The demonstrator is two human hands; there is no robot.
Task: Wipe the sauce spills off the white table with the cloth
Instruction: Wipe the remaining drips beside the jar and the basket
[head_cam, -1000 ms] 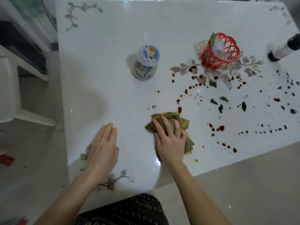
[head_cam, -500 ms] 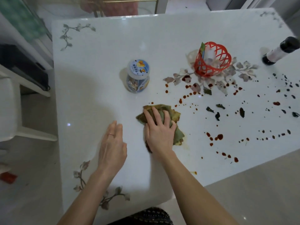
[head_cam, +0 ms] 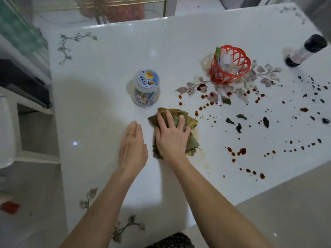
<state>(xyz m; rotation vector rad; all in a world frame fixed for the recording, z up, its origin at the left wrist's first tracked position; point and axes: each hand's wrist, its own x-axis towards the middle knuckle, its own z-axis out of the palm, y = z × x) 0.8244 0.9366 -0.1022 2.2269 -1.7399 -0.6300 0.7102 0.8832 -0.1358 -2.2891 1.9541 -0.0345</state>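
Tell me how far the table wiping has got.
Done: the table around the left hand shows no drops. In hand: the right hand presses the cloth flat, a faint smear beside it. Left: red drops and dark spots across the right side, up to the red basket.

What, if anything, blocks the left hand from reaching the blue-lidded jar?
Probably nothing, so yes: only bare table lies between the left hand and the jar; the cloth sits to the side.
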